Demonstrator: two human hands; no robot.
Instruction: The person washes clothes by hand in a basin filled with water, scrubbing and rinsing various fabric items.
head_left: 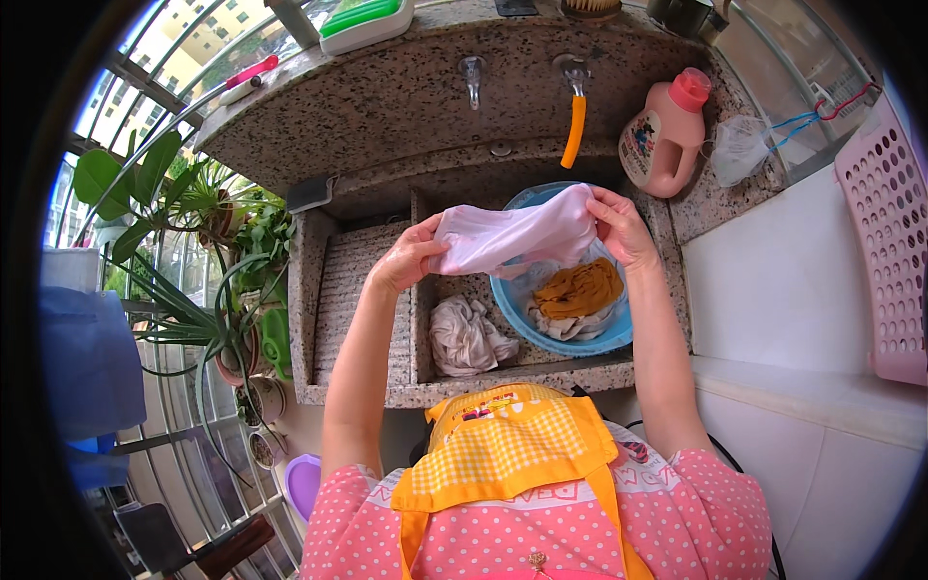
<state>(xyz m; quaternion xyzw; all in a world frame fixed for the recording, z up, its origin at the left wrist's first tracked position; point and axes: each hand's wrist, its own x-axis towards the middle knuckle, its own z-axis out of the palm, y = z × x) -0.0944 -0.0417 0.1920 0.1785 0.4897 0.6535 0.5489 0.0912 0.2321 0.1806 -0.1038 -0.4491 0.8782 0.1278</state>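
Note:
A pale pink cloth garment (522, 232) is stretched between my two hands above the stone laundry sink (362, 391). My left hand (411, 254) pinches its left end, and my right hand (620, 224) grips the right end. Below it, partly covered, a blue basin (510, 319) stands in the right compartment. Mustard-brown cloth (578, 290) lies in the basin on top of whitish cloth (580, 325). Beside the basin, a crumpled whitish cloth (469, 336) rests on the sink bottom. What kind of garment I hold is not plain.
Behind the basin, an orange hose (574, 130) hangs from one tap, next to a bare metal tap (472, 79). A pink detergent bottle (665, 133) stands at the right. The ribbed washboard (358, 290) fills the left compartment. Potted plants (217, 300) line the left railing; a pink basket (889, 242) hangs right.

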